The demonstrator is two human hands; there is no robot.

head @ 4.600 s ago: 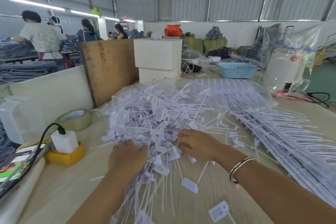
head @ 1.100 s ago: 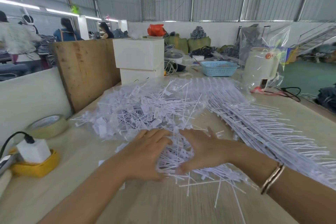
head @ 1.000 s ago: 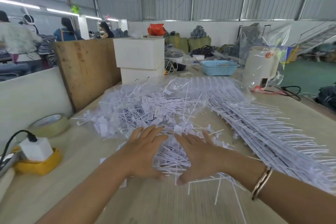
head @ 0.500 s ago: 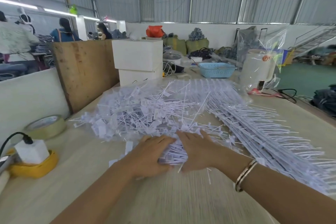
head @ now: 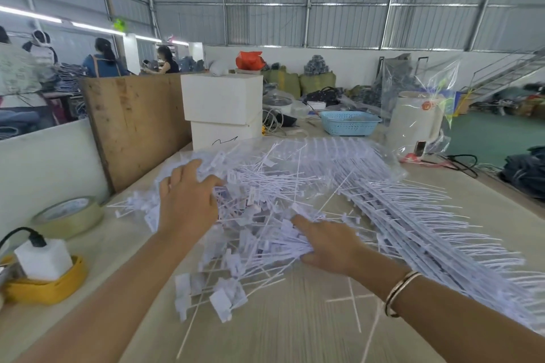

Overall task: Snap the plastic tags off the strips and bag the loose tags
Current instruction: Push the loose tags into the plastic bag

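A big heap of loose white plastic tags (head: 274, 186) lies in the middle of the table, partly inside a clear plastic bag (head: 380, 162). My left hand (head: 188, 200) reaches onto the heap's left side, and its fingers curl into the bag's edge among the tags. My right hand (head: 327, 242) grips a gathered bundle of loose tags (head: 274, 244) just above the tabletop, thumb below and fingers on top. More loose tags (head: 218, 295) lie scattered in front of the bundle. Uncut tag strips (head: 427, 233) are stacked along the right.
A tape roll (head: 69, 215) and a yellow dish with a white plug adapter (head: 44, 277) sit at the left. Behind the heap are white boxes (head: 222, 109), a wooden board (head: 132, 127), a blue basket (head: 349, 122) and a bagged white appliance (head: 418, 118). People work at far left.
Both hands had been pressing tags together into a bundle. Now my left hand has moved up and forward onto the heap, while my right hand keeps the bundle.
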